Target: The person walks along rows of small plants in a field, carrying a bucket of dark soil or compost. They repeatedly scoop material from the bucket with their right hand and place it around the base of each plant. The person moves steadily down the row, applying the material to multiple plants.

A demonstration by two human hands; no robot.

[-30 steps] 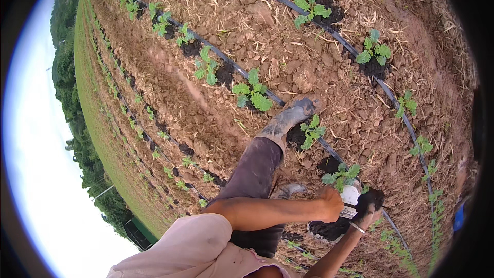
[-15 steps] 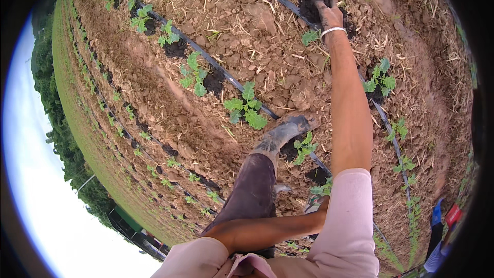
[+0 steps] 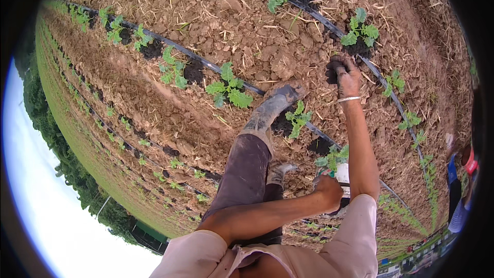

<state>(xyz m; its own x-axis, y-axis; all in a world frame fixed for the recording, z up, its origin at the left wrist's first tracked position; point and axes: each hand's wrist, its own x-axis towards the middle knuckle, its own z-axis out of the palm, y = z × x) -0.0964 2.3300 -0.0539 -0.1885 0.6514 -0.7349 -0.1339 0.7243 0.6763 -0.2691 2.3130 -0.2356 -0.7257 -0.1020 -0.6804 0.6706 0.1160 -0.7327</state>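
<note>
My right hand (image 3: 348,74), with a pale band at the wrist, hangs over the soil beside a black drip line (image 3: 378,74). Its fingers are curled and blackened. Whether they hold any dark soil is hidden. Just beyond it, a leafy green seedling (image 3: 361,32) stands in a dark soil patch (image 3: 358,49). Close to my body, my left hand (image 3: 329,194) is closed at the edge of a white and green bucket (image 3: 341,173), which my right arm partly covers.
Leafy seedlings (image 3: 229,88) stand along the drip lines, many beside dark soil patches (image 3: 194,72). My muddy boot (image 3: 272,105) is planted near one seedling (image 3: 298,119). At the far right, another person's striped sleeve (image 3: 458,217) shows beside a red container (image 3: 470,163).
My right hand has drawn back toward me from the dark patch, uncovering the seedling there. My left hand and the bucket have come into clearer view. The whole view has shifted slightly.
</note>
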